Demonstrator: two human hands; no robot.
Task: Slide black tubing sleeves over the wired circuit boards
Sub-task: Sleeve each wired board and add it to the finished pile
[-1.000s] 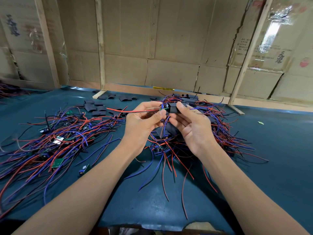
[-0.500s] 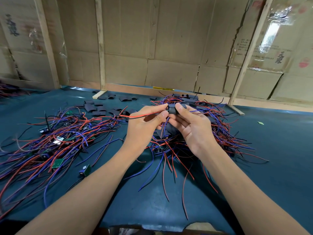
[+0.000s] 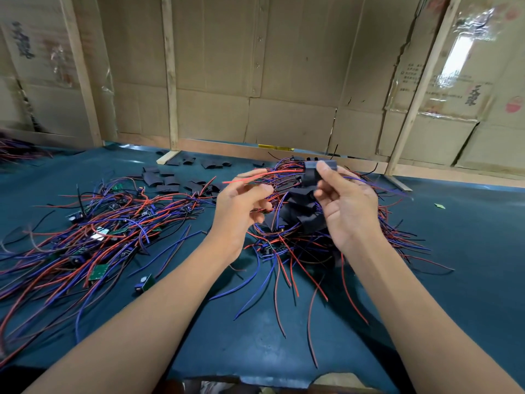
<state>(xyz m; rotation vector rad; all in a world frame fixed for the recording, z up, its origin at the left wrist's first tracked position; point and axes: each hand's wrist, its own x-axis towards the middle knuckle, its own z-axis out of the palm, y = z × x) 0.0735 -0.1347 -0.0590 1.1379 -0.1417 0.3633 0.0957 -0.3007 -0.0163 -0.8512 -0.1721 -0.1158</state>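
My right hand (image 3: 349, 211) pinches a black tubing sleeve (image 3: 310, 178) between thumb and fingers, raised above the table. A red wire (image 3: 284, 172) runs out of the sleeve's left end, and blue wires trail off to its right. The circuit board itself is hidden inside the sleeve. My left hand (image 3: 238, 211) hovers just left of the sleeve with fingers loosely curled. The red wire lies along its index finger, and the thumb sits apart below it.
A tangle of bare green boards with red and blue wires (image 3: 99, 231) covers the left of the blue mat (image 3: 468, 251). Loose black sleeves (image 3: 167, 180) lie behind it. A heap of sleeved boards (image 3: 298, 220) sits under my hands. Cardboard walls (image 3: 284, 81) close the back.
Both hands rose and drew apart. My left hand loosened its pinch on the red wire and slid left, while the sleeve in my right hand now covers the board.
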